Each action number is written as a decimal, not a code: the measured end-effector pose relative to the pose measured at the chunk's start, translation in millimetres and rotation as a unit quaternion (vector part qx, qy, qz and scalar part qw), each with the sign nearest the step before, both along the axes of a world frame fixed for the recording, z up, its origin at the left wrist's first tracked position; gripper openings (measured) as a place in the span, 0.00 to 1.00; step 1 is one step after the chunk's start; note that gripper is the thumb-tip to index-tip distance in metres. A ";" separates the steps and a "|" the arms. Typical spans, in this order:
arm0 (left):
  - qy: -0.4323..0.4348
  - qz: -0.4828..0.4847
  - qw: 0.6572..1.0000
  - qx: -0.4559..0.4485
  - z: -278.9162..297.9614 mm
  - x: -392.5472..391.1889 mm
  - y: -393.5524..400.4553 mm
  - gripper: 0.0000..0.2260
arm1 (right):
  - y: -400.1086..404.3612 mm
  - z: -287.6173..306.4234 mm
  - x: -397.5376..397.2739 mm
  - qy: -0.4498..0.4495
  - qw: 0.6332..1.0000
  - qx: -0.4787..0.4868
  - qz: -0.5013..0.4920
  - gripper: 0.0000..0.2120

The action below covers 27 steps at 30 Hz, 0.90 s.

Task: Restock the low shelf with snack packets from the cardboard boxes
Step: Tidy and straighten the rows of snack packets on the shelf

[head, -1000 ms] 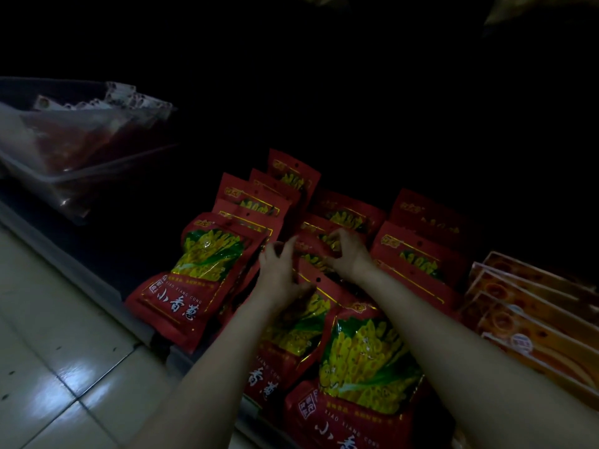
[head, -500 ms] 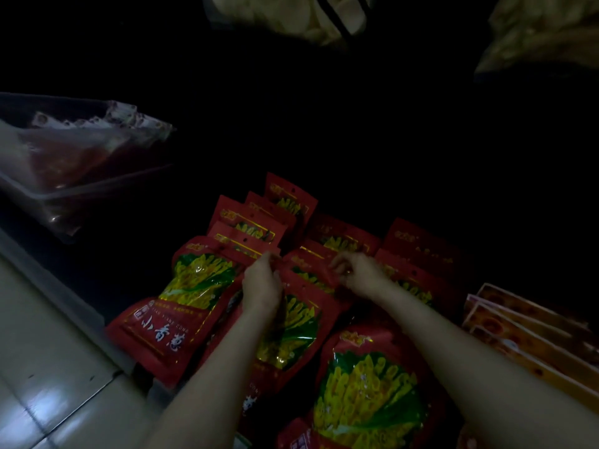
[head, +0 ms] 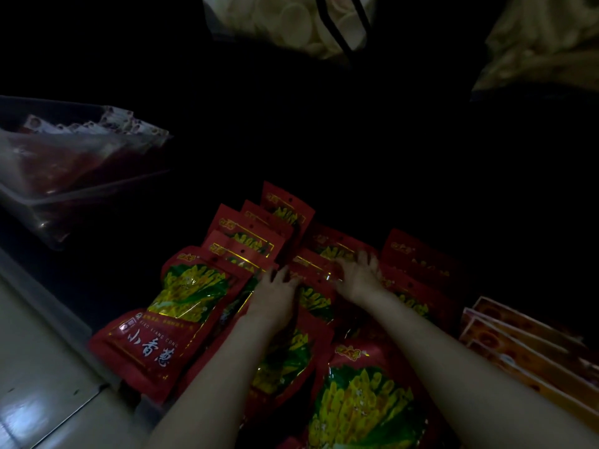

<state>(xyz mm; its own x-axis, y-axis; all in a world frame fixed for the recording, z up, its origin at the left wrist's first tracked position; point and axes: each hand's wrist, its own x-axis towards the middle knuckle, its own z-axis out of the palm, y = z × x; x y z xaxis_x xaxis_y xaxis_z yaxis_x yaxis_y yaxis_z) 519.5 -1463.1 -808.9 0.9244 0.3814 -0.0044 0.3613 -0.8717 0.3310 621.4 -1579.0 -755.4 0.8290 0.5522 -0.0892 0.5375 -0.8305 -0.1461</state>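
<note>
Several red snack packets (head: 181, 303) printed with yellow-green sticks lie in overlapping rows on the dark low shelf (head: 39, 286). My left hand (head: 275, 296) rests with its fingers spread on the top edge of a packet in the middle row (head: 312, 299). Just to its right, my right hand (head: 359, 277) lies flat with fingers apart on packets further back. Neither hand grips anything. A large front packet (head: 366, 406) lies between my forearms. The back of the shelf is too dark to make out, and no cardboard box is in view.
A clear plastic tub (head: 64, 196) of dark red packets sits on the shelf to the left. Flat orange packets (head: 518, 345) are stacked at the right. Bags of pale snacks (head: 291, 24) hang above. Shiny floor tiles (head: 32, 384) run along the shelf's front.
Both hands pinched the top of a middle packet before. Now their fingers are spread flat and sit slightly deeper in the shelf. The view has tilted up, showing pale bags above.
</note>
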 end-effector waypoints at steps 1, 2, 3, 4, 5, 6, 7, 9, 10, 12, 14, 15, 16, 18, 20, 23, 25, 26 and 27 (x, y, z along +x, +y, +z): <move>0.019 0.007 1.000 0.024 0.1 0.6 -1.1 0.23 | -0.7 -1.4 2.3 0.028 1.000 0.000 -0.009 0.30; 0.030 0.020 0.999 0.037 1.0 0.6 -2.3 0.22 | -0.3 -3.6 4.4 0.059 0.998 0.013 -0.016 0.33; 0.038 0.031 0.998 0.044 2.1 -0.2 -3.1 0.22 | 1.1 -5.8 5.2 0.084 0.996 0.032 -0.023 0.36; 0.043 0.036 0.997 0.052 3.3 -0.8 -3.5 0.22 | 3.1 -7.5 5.0 0.100 0.993 0.050 -0.031 0.38; 0.044 0.038 0.996 0.060 4.4 -1.4 -3.9 0.22 | 5.0 -8.2 4.4 0.105 0.992 0.065 -0.040 0.38; 0.045 0.037 0.996 0.070 4.9 -1.1 -4.0 0.23 | 6.8 -8.1 4.6 0.104 0.990 0.080 -0.046 0.38; 0.051 0.036 0.995 0.074 5.0 -0.6 -3.6 0.25 | 8.4 -7.9 5.3 0.106 0.989 0.092 -0.048 0.36; 0.062 0.033 0.995 0.065 3.5 1.2 -2.7 0.27 | 8.8 -8.3 8.3 0.099 0.989 0.108 -0.036 0.31; 0.064 0.032 0.996 0.060 2.6 2.2 -1.9 0.28 | 7.7 -9.0 10.2 0.083 0.990 0.115 -0.028 0.27; 0.048 0.021 0.997 0.056 2.2 3.5 -0.3 0.28 | 2.7 -11.3 14.8 0.055 0.989 0.136 -0.023 0.21; 0.016 -0.007 0.999 0.043 1.0 4.4 2.5 0.29 | -2.7 -13.4 19.9 0.071 0.985 0.154 -0.020 0.20; 0.004 -0.022 0.999 0.035 0.9 4.4 2.9 0.29 | -5.5 -12.6 21.3 0.091 0.983 0.161 -0.021 0.20; -0.006 -0.032 0.999 0.030 -0.1 4.2 3.3 0.29 | -7.5 -11.7 22.5 0.108 0.981 0.162 -0.020 0.21; -0.043 -0.033 0.998 0.015 -2.1 3.9 7.6 0.24 | -8.5 -9.7 26.3 0.117 0.982 0.148 -0.008 0.22; -0.077 -0.029 0.997 -0.006 -1.4 3.0 10.8 0.18 | -7.6 -7.8 28.5 0.113 0.985 0.127 0.011 0.22; -0.086 -0.018 0.995 -0.050 8.4 -3.6 12.8 0.31 | -6.5 -0.9 26.4 0.144 0.983 0.111 0.016 0.23; -0.072 -0.015 0.996 -0.052 10.8 -10.4 16.1 0.37 | -5.9 2.3 23.1 0.149 0.985 0.090 0.024 0.26; -0.055 -0.023 0.998 -0.027 11.4 -13.2 17.7 0.35 | -5.2 3.4 20.7 0.131 0.989 0.066 0.034 0.27; -0.033 -0.034 0.999 0.006 11.4 -16.1 19.4 0.31 | -4.1 3.8 18.9 0.110 0.992 0.047 0.044 0.27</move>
<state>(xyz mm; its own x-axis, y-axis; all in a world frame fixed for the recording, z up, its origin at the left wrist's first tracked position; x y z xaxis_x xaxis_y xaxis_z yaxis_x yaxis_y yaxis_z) 503.4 -1443.7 -797.5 0.9460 0.3182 0.0611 0.2796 -0.8970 0.3422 640.3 -1583.0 -751.6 0.7437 0.6355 -0.2073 0.5531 -0.7592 -0.3432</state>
